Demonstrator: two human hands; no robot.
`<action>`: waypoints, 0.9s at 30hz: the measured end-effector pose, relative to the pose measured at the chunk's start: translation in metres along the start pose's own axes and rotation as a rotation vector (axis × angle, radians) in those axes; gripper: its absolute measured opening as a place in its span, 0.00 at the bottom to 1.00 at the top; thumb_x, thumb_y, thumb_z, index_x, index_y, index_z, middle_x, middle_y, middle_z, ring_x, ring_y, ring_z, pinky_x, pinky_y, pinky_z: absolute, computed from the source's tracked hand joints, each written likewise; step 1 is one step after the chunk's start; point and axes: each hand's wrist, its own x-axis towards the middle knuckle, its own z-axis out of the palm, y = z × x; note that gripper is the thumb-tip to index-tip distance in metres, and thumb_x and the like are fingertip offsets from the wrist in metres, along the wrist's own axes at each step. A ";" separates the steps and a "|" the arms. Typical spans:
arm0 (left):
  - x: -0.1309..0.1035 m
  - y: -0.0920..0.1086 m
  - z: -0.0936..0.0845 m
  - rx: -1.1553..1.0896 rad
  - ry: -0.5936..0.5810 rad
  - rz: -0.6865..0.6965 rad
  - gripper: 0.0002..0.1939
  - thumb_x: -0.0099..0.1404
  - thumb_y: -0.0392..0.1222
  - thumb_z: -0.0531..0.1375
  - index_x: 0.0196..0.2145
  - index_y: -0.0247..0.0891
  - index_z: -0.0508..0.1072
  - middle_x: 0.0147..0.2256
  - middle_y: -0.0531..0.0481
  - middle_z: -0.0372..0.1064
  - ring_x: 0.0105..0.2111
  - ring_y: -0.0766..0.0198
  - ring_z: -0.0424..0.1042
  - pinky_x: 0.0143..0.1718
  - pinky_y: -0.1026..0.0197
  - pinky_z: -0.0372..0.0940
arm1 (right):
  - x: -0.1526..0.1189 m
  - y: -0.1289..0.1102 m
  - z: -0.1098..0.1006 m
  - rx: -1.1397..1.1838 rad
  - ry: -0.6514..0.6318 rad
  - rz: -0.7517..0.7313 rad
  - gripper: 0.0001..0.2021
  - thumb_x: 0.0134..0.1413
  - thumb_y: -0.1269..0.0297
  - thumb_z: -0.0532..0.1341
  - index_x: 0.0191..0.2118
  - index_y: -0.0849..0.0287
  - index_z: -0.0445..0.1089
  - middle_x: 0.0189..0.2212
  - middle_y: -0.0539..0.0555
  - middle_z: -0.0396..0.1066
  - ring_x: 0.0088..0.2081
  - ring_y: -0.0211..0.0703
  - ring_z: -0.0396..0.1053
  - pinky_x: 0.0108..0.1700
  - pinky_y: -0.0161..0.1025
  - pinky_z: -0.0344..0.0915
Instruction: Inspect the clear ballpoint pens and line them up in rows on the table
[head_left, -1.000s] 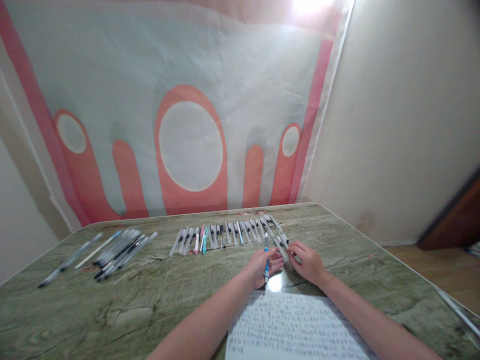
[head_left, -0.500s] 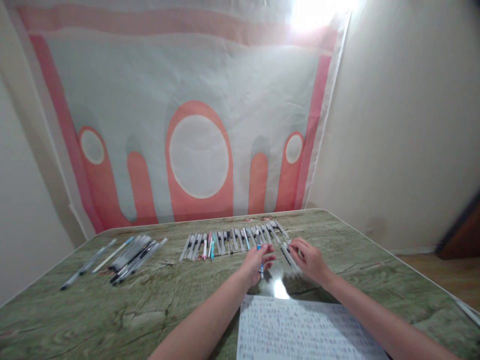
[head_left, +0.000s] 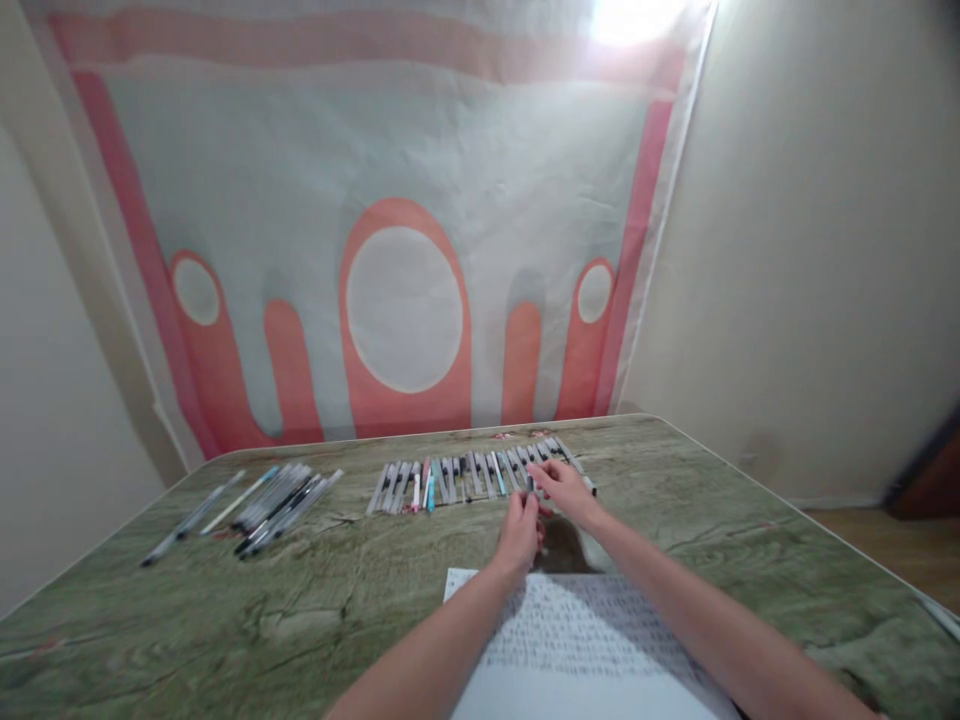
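Pen (head_left: 530, 483) is held between the closed left hand (head_left: 519, 535) and pinched right hand (head_left: 559, 491), its end apparently being worked; steady grip seems called for. Beyond both, a pen row (head_left: 475, 474) is laid.

White glare bleaches the backdrop (head_left: 405, 240) at upper right.

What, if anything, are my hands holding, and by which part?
Apparently a pen, mostly hidden: the left hand seems to grip its lower part, the right hand its upper end.
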 end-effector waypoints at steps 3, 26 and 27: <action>-0.007 0.003 0.002 0.038 -0.037 0.032 0.19 0.55 0.56 0.51 0.33 0.37 0.59 0.25 0.54 0.62 0.14 0.77 0.52 0.14 0.72 0.46 | -0.018 0.003 0.002 -0.009 0.080 -0.046 0.18 0.43 0.49 0.55 0.20 0.60 0.60 0.15 0.46 0.58 0.19 0.33 0.55 0.22 0.32 0.53; -0.012 0.002 -0.004 -0.126 -0.187 -0.047 0.21 0.50 0.57 0.55 0.28 0.33 0.63 0.27 0.49 0.65 0.16 0.77 0.56 0.16 0.71 0.51 | -0.028 0.001 -0.015 0.445 -0.132 0.173 0.19 0.45 0.49 0.55 0.33 0.60 0.69 0.30 0.54 0.68 0.26 0.35 0.62 0.25 0.31 0.57; -0.012 0.002 -0.003 -0.120 -0.166 -0.040 0.21 0.50 0.57 0.56 0.28 0.33 0.62 0.27 0.50 0.65 0.16 0.77 0.56 0.16 0.71 0.51 | -0.028 0.002 -0.014 0.412 -0.097 0.169 0.18 0.45 0.49 0.55 0.31 0.61 0.68 0.27 0.53 0.68 0.25 0.34 0.61 0.25 0.31 0.57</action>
